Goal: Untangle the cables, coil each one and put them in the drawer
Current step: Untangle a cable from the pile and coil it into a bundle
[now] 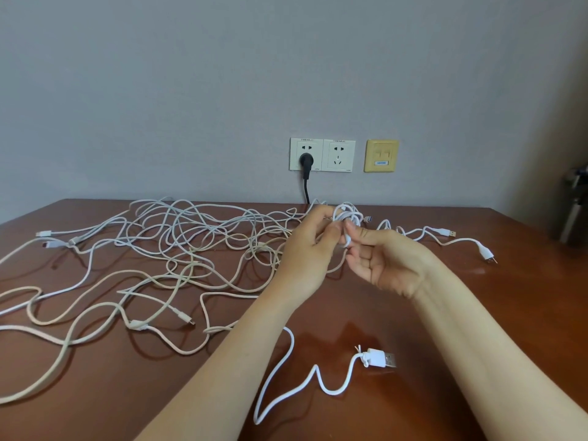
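Reddish-brown polished wood forms the table (477, 313), and its glossy top is spread with a loose tangle of cables (178, 237). These are thin and round, white to cream, and some have a braided look. A small coil (348, 214) of smooth white cable is held above the far middle of the table, just right of the tangle. It is pinched by the left hand (307, 246), whose thumb and curled fingers are closed on its loops. It is also gripped at its lower edge by the thumb and forefinger of the right hand (386, 265), whose other fingers are loosely bent. A USB-ended cable (377, 359), smooth and white, is laid in wavy bends between the forearms.
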Motion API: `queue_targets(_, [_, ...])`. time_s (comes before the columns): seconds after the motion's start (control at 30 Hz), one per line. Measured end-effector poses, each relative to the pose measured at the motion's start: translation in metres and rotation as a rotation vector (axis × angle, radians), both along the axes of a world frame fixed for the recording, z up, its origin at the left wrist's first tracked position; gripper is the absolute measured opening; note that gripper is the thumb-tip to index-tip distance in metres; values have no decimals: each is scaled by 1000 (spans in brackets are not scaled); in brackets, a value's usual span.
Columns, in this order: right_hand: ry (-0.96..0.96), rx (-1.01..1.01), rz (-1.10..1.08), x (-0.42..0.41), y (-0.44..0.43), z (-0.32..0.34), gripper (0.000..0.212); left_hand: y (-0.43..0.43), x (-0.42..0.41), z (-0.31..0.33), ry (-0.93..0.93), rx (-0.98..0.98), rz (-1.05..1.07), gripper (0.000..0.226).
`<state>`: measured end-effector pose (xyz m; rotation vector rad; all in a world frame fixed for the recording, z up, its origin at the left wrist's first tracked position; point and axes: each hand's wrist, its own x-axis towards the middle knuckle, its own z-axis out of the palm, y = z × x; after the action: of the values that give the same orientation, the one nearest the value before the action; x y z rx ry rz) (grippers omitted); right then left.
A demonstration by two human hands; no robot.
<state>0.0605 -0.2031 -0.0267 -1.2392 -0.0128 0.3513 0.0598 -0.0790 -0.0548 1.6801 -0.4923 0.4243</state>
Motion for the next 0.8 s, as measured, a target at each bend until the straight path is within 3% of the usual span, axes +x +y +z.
queue_targets(0.17, [-78, 40, -116, -2, 5, 0, 5, 1, 2, -1, -10, 11, 3, 39])
queue_targets(0.3, [-316, -19, -334, -4, 14, -5, 29, 0, 2, -1, -3, -39, 25, 37])
queue_targets(0.4, [-361, -26, -232, -7, 16, -1, 19, -2, 1, 1, 29, -149, 52, 31])
queue_targets(0.5, [-411, -50, -228, -9, 17, -2, 22, 0, 0, 4, 68, -232, 33, 31])
queue_targets(0.7, [-529, -209, -398, -7, 24, -9, 26, -2, -4, 7, 98, -204, -41, 21])
queue_targets(0.8, [-480, -203, -354, -7, 24, -9, 11, -3, -5, 6, 97, -204, -60, 24])
